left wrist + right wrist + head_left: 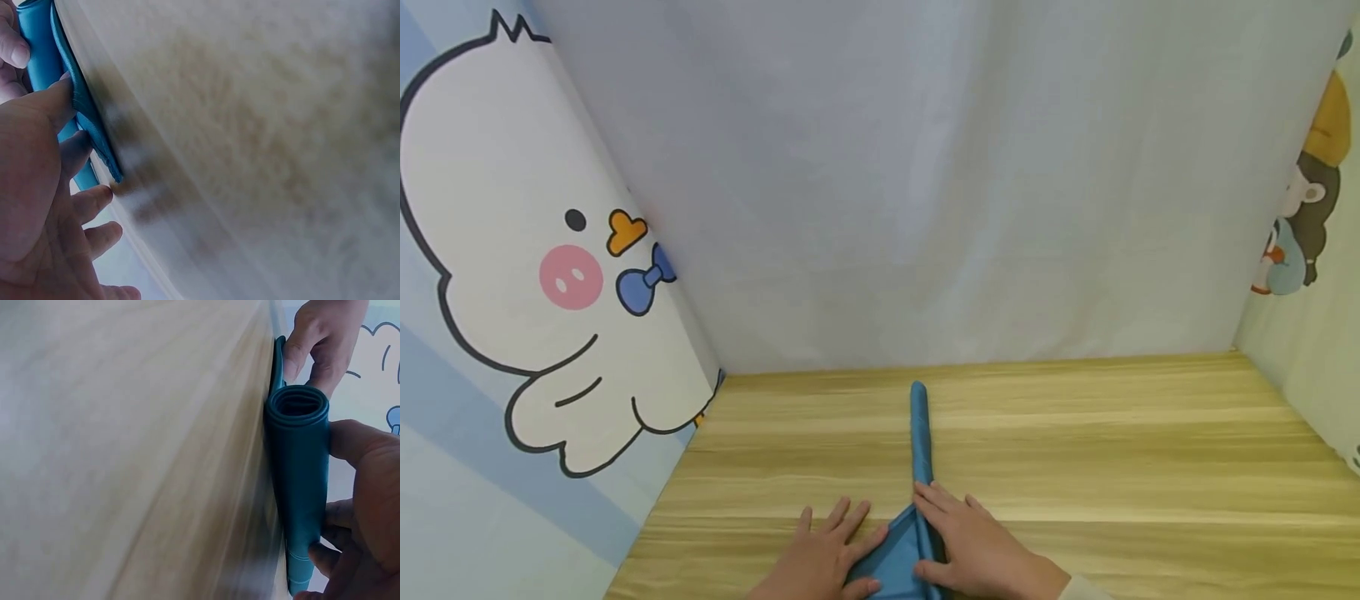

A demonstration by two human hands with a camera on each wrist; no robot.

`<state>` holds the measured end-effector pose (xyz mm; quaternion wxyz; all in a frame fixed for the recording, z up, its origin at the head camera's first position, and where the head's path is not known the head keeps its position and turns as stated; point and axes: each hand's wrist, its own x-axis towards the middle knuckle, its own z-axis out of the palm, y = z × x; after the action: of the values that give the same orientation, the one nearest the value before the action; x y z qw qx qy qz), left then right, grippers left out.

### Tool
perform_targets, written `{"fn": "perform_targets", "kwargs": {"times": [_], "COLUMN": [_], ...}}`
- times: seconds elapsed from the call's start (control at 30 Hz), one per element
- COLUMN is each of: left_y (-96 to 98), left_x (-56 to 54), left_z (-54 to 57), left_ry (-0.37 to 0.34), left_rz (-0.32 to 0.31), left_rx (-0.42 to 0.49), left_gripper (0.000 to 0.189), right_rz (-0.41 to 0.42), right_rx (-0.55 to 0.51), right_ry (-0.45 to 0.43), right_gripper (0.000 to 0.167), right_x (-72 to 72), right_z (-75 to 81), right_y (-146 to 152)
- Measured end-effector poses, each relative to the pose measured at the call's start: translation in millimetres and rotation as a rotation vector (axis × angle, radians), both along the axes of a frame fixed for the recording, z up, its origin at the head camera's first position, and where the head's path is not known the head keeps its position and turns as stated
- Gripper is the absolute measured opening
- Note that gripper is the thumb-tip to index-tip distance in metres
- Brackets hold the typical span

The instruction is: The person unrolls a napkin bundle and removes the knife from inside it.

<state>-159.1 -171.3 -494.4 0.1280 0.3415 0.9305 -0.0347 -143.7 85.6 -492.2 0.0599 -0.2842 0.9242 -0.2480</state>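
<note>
A blue cloth lies partly rolled on the wooden tabletop, its slim roll (921, 425) pointing away from me. To the roll's left a flat triangular flap (891, 567) is still spread out. My left hand (823, 554) rests on that flap's edge with fingers spread. My right hand (973, 537) lies along the roll, fingertips and thumb pressing on it. From the right wrist view, the near end of the roll (299, 469) shows several wound layers. In the left wrist view, the flap's hemmed edge (94, 125) passes under the left thumb and fingers.
The wood-grain tabletop (1075, 450) extends on both sides of the cloth. A pale grey curtain (925, 183) hangs along its far edge. Printed cloth with a white cartoon bird (490, 183) stands at the left, and another printed panel (1307, 333) at the right.
</note>
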Motion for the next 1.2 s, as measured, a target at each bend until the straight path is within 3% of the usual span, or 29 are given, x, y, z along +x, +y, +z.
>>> {"fn": "perform_targets", "kwargs": {"times": [0.2, 0.47, 1.2], "left_y": [0.0, -2.9, 0.8], "left_x": [0.8, 2.9, 1.9], "left_z": [2.6, 3.3, 4.9], "left_ry": [0.020, -0.025, -0.010], "left_rz": [-0.004, 0.005, 0.011], "left_rx": [0.005, 0.012, 0.036], "left_gripper": [0.070, 0.069, 0.067], "right_rz": [-0.007, 0.016, 0.003], "right_rx": [-0.019, -0.023, -0.103], "right_ry": [0.002, 0.012, -0.106], "right_gripper": [0.080, 0.080, 0.076], "right_x": [-0.1, 0.0, 5.0], "right_z": [0.2, -5.3, -7.8], "right_y": [3, 5, 34]}}
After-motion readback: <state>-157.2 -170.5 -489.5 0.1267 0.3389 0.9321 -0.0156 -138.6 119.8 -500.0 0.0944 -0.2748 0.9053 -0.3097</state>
